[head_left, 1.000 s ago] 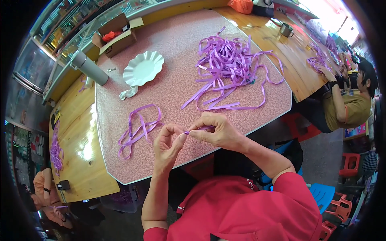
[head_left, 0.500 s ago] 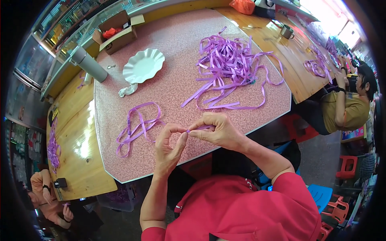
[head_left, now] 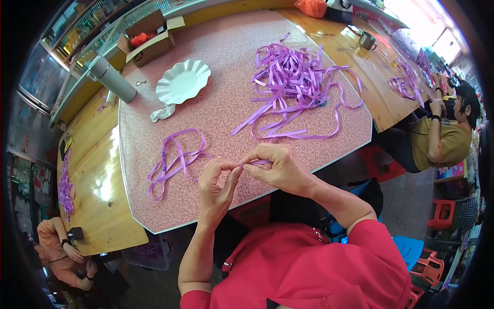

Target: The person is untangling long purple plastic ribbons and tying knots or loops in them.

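Head view: the right hand pinches a purple ribbon strip, fingers curled shut around it. The left hand nips the strip's end between thumb and forefinger, both hands raised over the pink bench edge.

glossy speckled pink tabletop, satiny purple ribbon, varnished wood bench

An open brown cardboard box holding something red stands at the upper left, beyond the pink table.

A red short-sleeved shirt, forearms bare.
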`<control>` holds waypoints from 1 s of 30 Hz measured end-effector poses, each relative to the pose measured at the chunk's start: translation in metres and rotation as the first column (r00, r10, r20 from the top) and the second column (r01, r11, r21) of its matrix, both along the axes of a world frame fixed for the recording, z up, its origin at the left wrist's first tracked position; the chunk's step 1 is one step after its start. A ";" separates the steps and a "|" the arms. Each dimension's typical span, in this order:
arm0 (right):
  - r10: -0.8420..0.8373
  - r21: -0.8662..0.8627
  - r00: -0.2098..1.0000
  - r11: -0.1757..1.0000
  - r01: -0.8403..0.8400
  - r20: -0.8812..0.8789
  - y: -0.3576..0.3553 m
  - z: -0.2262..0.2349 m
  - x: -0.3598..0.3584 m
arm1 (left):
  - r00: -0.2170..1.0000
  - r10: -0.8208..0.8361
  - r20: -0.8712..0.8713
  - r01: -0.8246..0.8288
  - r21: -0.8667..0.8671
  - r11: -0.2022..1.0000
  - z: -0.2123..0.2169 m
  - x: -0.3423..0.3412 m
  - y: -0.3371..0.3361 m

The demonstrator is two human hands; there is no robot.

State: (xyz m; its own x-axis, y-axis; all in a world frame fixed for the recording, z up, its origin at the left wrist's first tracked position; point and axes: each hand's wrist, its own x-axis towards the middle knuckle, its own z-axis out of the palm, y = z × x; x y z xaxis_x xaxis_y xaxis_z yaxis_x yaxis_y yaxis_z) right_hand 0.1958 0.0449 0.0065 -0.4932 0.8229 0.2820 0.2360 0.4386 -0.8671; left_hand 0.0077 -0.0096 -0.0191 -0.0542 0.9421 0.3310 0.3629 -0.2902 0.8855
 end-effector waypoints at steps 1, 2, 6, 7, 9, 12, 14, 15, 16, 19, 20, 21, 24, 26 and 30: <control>0.009 0.009 0.999 1.000 -0.008 -0.033 0.001 -0.003 0.000 | 1.000 -0.001 0.001 0.001 -0.001 1.000 -0.001 0.000 0.000; 0.021 0.018 0.997 1.000 -0.020 -0.068 0.002 -0.003 0.000 | 1.000 -0.004 0.024 0.004 -0.027 1.000 -0.001 -0.002 0.000; 0.011 -0.060 0.999 0.998 -0.008 0.052 0.002 0.006 0.007 | 0.998 -0.056 0.032 0.060 -0.105 0.993 -0.004 -0.008 -0.001; 0.023 -0.041 0.999 0.999 -0.022 0.023 0.004 0.003 0.009 | 0.998 -0.059 0.033 0.063 -0.105 0.992 -0.003 -0.007 -0.001; 0.031 -0.023 0.999 0.999 -0.032 -0.007 0.004 0.001 0.011 | 0.995 -0.082 -0.053 0.083 0.014 0.996 0.006 -0.002 -0.001; 0.052 0.035 0.999 0.998 -0.052 0.013 0.002 0.003 0.012 | 0.891 -0.074 -0.448 0.179 0.197 0.964 0.016 -0.006 0.004; 0.091 -0.041 0.993 0.995 -0.088 0.080 0.000 0.007 0.012 | 0.824 -0.046 -0.564 0.218 0.241 0.946 0.016 -0.006 0.005; 0.077 -0.039 0.994 0.996 -0.074 0.080 -0.001 0.007 0.012 | 0.745 -0.002 -0.667 0.255 0.282 0.925 0.016 -0.006 0.006; 0.117 -0.022 0.990 0.993 -0.116 0.077 -0.001 0.006 0.011 | 0.745 -0.012 -0.667 0.269 0.284 0.920 0.018 -0.008 0.005; 0.174 0.001 0.982 0.985 -0.175 0.068 -0.002 -0.001 0.011 | 0.665 -0.065 -0.744 0.342 0.226 0.912 0.024 -0.016 -0.003; 0.219 0.006 0.974 0.976 -0.219 0.060 -0.003 -0.004 0.009 | 0.687 -0.124 -0.716 0.362 0.190 0.913 0.025 -0.020 -0.006; 0.254 0.058 0.967 0.966 -0.253 -0.006 -0.004 -0.008 0.007 | 0.705 -0.185 -0.684 0.387 0.153 0.909 0.026 -0.023 -0.008; 0.275 0.063 0.961 0.960 -0.274 -0.016 -0.009 -0.008 0.006 | 0.750 -0.304 -0.587 0.442 0.103 0.891 0.027 -0.037 -0.013; 0.278 0.065 0.960 0.959 -0.277 -0.018 -0.013 -0.008 0.002 | 0.754 -0.361 -0.549 0.476 0.078 0.876 0.026 -0.043 -0.017; 0.290 0.047 0.951 0.957 -0.286 -0.112 -0.021 -0.015 -0.009 | 0.808 -0.456 -0.373 0.484 -0.022 0.875 0.019 -0.060 -0.026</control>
State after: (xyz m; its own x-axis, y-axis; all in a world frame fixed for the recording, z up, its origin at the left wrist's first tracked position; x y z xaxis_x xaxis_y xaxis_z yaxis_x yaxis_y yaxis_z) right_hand 0.1868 0.0242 -0.0085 -0.6703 0.6413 0.3734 -0.0055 0.4989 -0.8666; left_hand -0.0519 -0.0352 -0.0004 0.5233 0.7952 0.3063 0.4509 -0.5634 0.6923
